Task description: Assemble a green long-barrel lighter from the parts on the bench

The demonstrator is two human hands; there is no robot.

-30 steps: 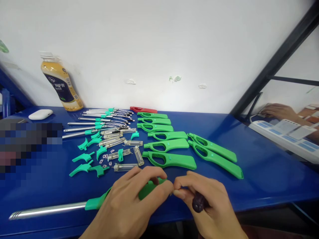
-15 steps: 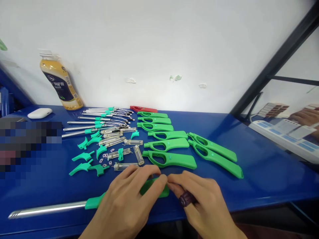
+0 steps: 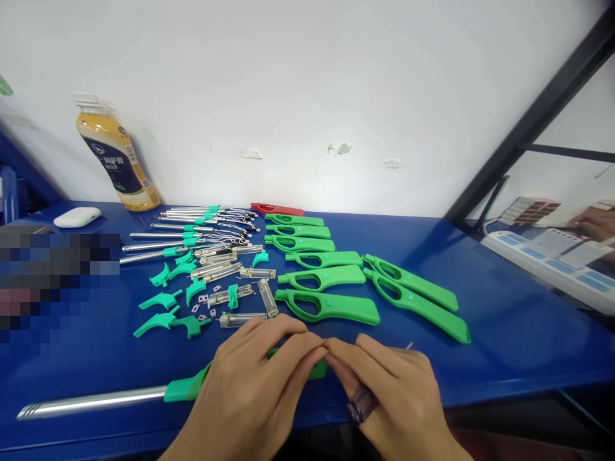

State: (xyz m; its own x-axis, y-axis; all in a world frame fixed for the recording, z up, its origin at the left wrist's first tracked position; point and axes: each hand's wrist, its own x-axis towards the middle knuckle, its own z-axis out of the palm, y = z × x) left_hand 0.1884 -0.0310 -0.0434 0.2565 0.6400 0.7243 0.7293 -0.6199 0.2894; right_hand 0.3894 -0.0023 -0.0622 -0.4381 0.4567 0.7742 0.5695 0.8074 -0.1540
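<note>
At the table's near edge lies a green lighter body (image 3: 318, 369) with a silver tube (image 3: 96, 402) pointing left. My left hand (image 3: 257, 378) is closed above it, hiding its middle, and whatever the fingertips hold is hidden. My right hand (image 3: 389, 384) is closed too, its fingertips meeting those of my left hand; a dark purple translucent piece (image 3: 362, 404) sits under its fingers. Just beyond my hands are green handle shells (image 3: 348, 308), clear fluid tanks (image 3: 268, 298), teal triggers (image 3: 156, 322) and tiny pale pieces (image 3: 202, 299).
Metal tubes with wires (image 3: 158, 235) and a red shell (image 3: 277, 209) lie farther back. A yellow bottle (image 3: 115, 160) and a white case (image 3: 77, 217) stand at the back left. Two more green shells (image 3: 423, 307) lie right. A person's hand (image 3: 596, 223) shows beyond the black frame (image 3: 533, 115).
My right hand's fingers have shifted and bent slightly, and a thin pale tip now shows behind them. My left fingers have drawn closer together over the green body.
</note>
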